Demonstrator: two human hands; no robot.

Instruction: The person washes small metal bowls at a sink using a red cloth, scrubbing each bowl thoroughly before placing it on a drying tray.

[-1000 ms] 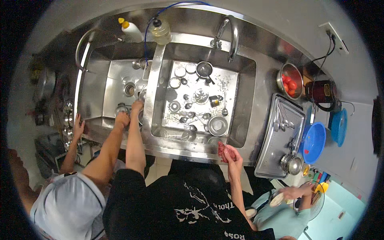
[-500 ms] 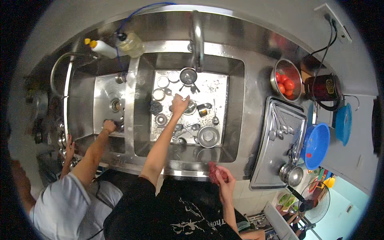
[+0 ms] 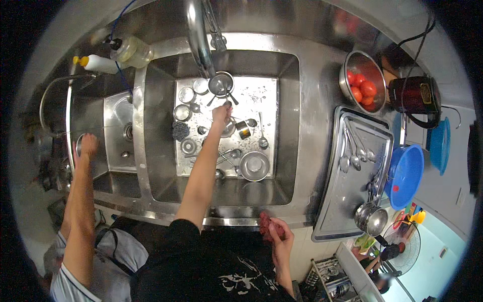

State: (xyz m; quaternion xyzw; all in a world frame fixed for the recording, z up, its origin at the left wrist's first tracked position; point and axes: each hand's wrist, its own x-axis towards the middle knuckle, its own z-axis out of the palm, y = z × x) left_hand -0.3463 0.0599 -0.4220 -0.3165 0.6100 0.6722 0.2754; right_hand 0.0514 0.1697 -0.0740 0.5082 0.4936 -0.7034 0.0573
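My left hand (image 3: 221,115) reaches into the right-hand sink basin (image 3: 173,70). Its fingers are closed on something small and dark that I cannot make out. Just beyond it is a small round metal pan (image 3: 221,84). Beside the hand lies a black cup-like container (image 3: 243,131), and a ladle (image 3: 262,142) is to its right. Several spoons, round tins (image 3: 186,94), a dark scouring pad (image 3: 181,131) and a metal bowl (image 3: 254,166) share the basin. Over the front counter edge my right hand (image 3: 282,239) holds a red mesh scrubber (image 3: 264,225).
A co-worker's hand (image 3: 88,145) is over the left basin. A faucet (image 3: 198,43) overhangs the sink. On the right are a bowl of tomatoes (image 3: 361,89), a metal tray (image 3: 347,201) with ladles and pots, and a blue basin (image 3: 405,177). Soap bottles (image 3: 133,52) stand at the back left.
My view has shifted. My left hand has moved toward the small pan and closed on a dark item. The co-worker's hand has moved left. My right hand still holds the scrubber.
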